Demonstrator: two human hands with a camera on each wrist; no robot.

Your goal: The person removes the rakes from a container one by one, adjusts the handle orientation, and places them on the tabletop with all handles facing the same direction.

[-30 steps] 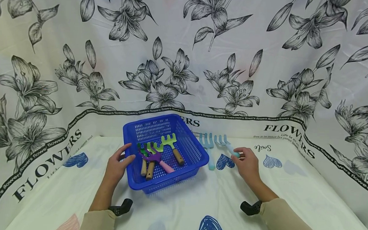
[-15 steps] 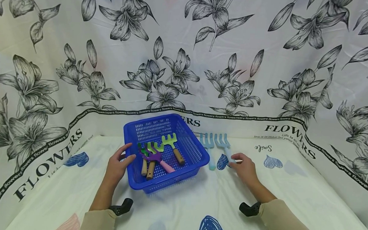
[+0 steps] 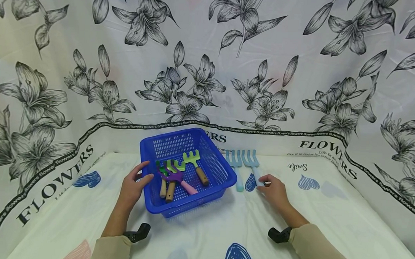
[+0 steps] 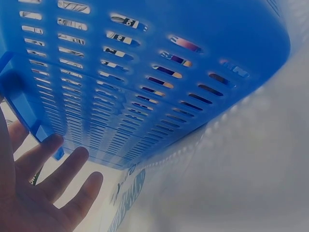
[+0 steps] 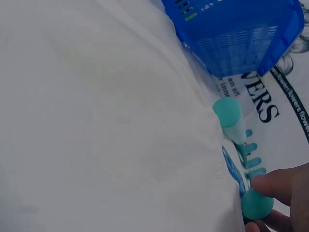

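Observation:
My right hand pinches the handle of a light-blue hand rake, whose tines point away from me. In the right wrist view the thumb lies close over its teal handle end. A second light-blue hand rake lies just left of it on the cloth. My left hand is at the left rim of a blue plastic basket, its fingers relaxed and spread along the outside in the left wrist view. Inside the basket are a purple rake with a pink handle and several green rakes with wooden handles.
A white cloth printed with hearts covers the table. Behind stands a white curtain with black lily drawings and a lettered dark band. The basket sits at an angle, close to the left of the two light-blue rakes.
My right hand has moved left and toward me, turning the light-blue rake from a slant to nearly parallel with the other one. The left hand and basket have not moved.

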